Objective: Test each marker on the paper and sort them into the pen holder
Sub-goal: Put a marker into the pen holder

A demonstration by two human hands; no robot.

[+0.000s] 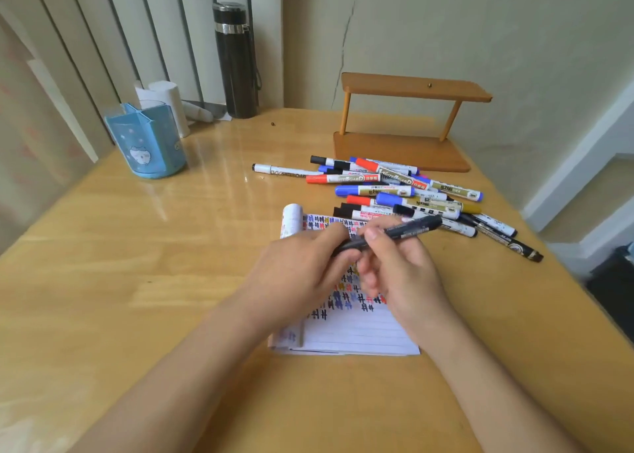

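Marker pile (394, 192) just beyond hands, spreading rightward. Blue pen holder (151, 144) well beyond left hand, far to its left. Wooden shelf (404, 123) behind pile; black flask (236, 61) farther back. Lined paper (356, 332) under both hands, partly hidden, coloured hash marks on it. Black marker (408, 229) held above paper: left hand (302, 267) grips its near end, right hand (401, 270) pinches barrel, other end pointing toward pile.

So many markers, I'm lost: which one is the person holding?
The dark marker above the notepad, gripped by both hands: left hand at its near end, right hand at its middle. The rest lie in the pile on the table.
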